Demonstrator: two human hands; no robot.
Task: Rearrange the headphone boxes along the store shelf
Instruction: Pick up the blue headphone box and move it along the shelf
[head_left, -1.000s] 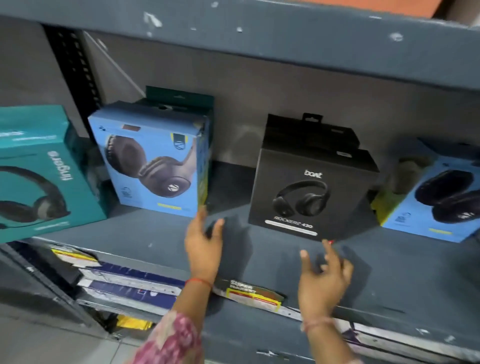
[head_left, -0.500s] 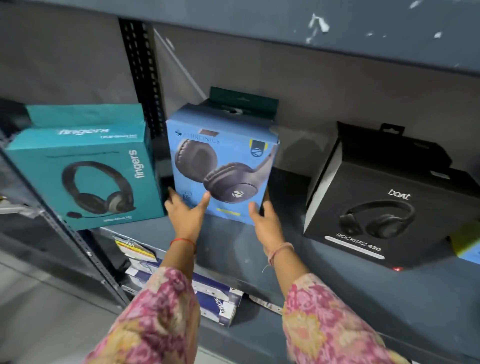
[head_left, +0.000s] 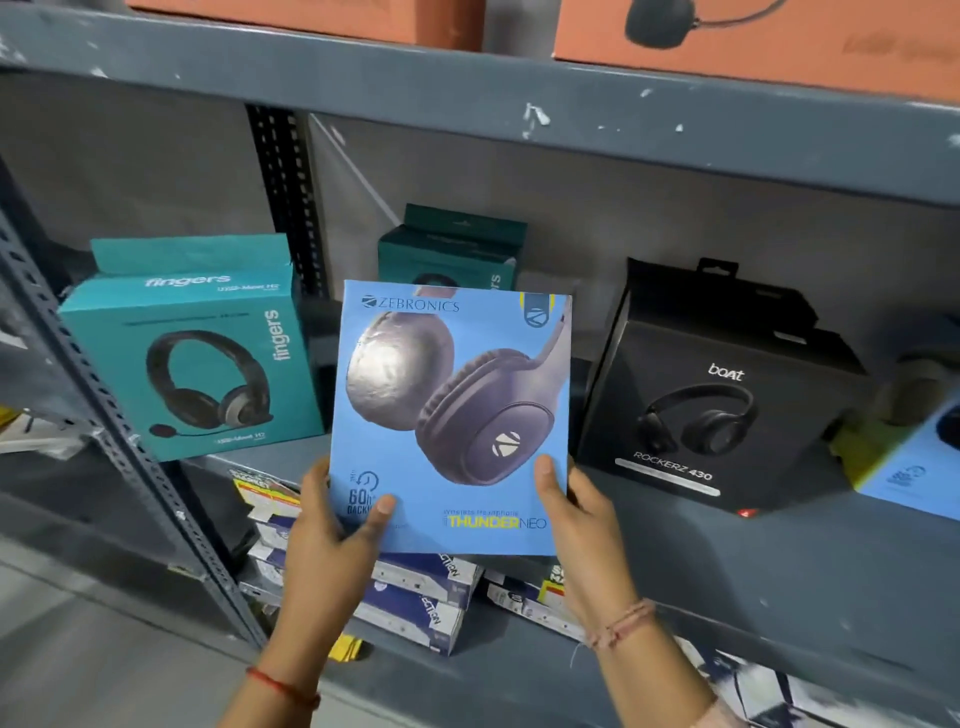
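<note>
I hold a blue Zebronics headphone box (head_left: 452, 415) upright in front of the grey shelf (head_left: 753, 566), lifted off it. My left hand (head_left: 332, 535) grips its lower left corner with the thumb on the front. My right hand (head_left: 576, 519) grips its lower right corner. A teal Fingers box (head_left: 192, 348) stands to the left on the shelf. A second teal box (head_left: 452, 249) stands behind the blue one, partly hidden. A black boAt box (head_left: 722, 400) stands to the right. Another blue box (head_left: 919, 467) shows at the far right edge.
An upper shelf edge (head_left: 467, 104) runs overhead with orange boxes (head_left: 779, 41) on it. A perforated metal upright (head_left: 130, 457) slants down at the left. Flat blue-and-white packs (head_left: 421, 592) lie stacked on the lower level under the shelf front.
Both hands closed on the blue box and lifted it off the shelf toward me, uncovering the teal box behind it. The camera view shifted up and left.
</note>
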